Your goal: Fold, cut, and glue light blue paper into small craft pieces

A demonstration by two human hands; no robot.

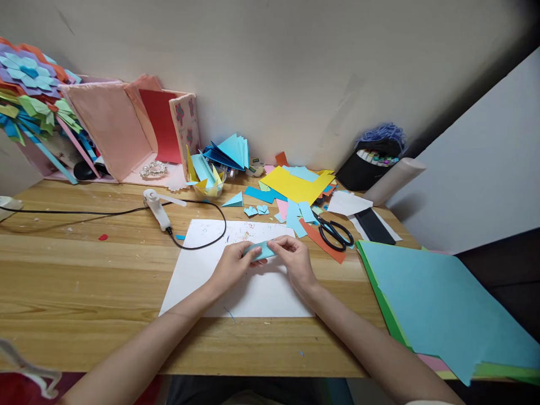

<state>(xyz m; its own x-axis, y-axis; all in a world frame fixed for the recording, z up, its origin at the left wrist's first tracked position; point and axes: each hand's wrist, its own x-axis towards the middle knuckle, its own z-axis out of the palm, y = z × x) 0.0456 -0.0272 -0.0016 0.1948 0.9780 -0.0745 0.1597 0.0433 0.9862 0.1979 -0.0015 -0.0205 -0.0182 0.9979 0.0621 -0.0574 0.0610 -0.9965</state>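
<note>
Between my two hands is a small folded piece of light blue paper (264,248), held just above a white sheet (202,281). My left hand (231,263) pinches its left end, thumb on top and fingers underneath. At the other end, my right hand (295,260) grips it between thumb and curled fingers. Coloured specks mark the white sheet near its far edge. Black-handled scissors (335,233) lie to the right of my right hand. A white glue gun (156,209) with a black cord rests beyond my left hand.
Yellow paper (291,184) and blue scraps lie behind the sheet. Stacked coloured sheets (447,292) overhang the table's right front. A pink box (101,124), paper flowers (29,70) and a cup of folded paper (206,183) stand back left. A black marker holder (363,171) is back right.
</note>
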